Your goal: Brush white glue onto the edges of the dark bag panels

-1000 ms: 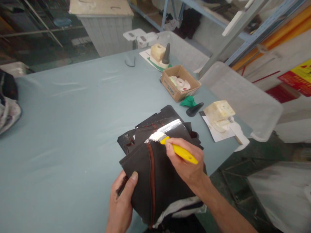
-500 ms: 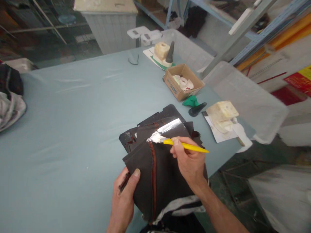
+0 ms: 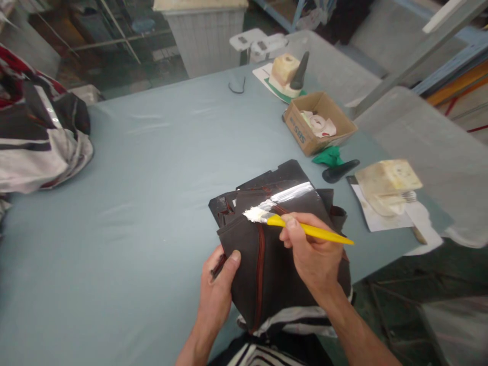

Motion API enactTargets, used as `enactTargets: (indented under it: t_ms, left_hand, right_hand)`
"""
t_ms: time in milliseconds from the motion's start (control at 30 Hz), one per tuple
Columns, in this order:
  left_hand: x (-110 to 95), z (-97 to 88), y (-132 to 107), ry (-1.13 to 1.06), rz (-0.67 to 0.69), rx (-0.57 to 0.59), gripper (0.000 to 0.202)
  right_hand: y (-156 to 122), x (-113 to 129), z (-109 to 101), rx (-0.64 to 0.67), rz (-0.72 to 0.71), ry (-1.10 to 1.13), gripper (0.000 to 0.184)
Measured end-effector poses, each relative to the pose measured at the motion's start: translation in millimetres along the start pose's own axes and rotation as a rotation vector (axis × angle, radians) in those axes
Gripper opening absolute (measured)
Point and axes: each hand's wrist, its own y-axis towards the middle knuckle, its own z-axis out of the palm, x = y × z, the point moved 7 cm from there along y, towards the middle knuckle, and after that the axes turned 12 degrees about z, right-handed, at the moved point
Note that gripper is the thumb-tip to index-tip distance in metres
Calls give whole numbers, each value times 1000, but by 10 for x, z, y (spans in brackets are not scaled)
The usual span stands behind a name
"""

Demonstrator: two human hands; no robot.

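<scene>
A dark brown bag piece with a reddish zipper line lies at the table's near edge, over other dark flat panels. My left hand grips its left edge, the thumb on top. In my right hand is a brush with a yellow handle, its bristles loaded with white paste. The bristle end is at the upper edge of the bag piece. A white smeared strip runs across the panel just beyond. My right fingers are closed around the handle.
A cardboard box with tape rolls, a green cloth, a black horn-shaped object and a yellowish block on a white board stand to the right. More bags lie at the far left of the blue-grey table.
The brush tip has pulled back slightly from the white strip toward the zippered piece's upper edge. The whole view has shifted, showing more of the bags on the left.
</scene>
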Motion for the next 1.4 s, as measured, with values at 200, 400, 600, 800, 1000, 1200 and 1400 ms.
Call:
enactTargets:
  t_ms: [200, 400, 600, 800, 1000, 1200, 1400]
  left_hand:
    - [-135, -5, -22, 63, 97, 2, 45]
    - [-205, -49, -70, 121, 134, -5, 31]
    - [-213, -52, -83, 119, 128, -13, 30]
    - [-184, -16, -97, 81, 139, 53, 42]
    - [-85, -81, -95, 80, 120, 21, 45]
    - [-33, -101, -97, 79, 95, -5, 45]
    - [2, -102, -90, 60, 98, -8, 44]
  right_hand:
    - [-245, 471, 226, 139, -212, -103, 14]
    - [-617, 774, 340, 269, -398, -131, 8]
    - [-713, 809, 306, 272, -520, -221, 8]
    - [-247, 520, -74, -46, -430, -372, 12]
    - [-218, 435, -274, -111, -361, -357, 13]
    - [-191, 492, -128, 10, -358, -305, 12]
    - [-129, 565, -74, 73, -492, -356, 11]
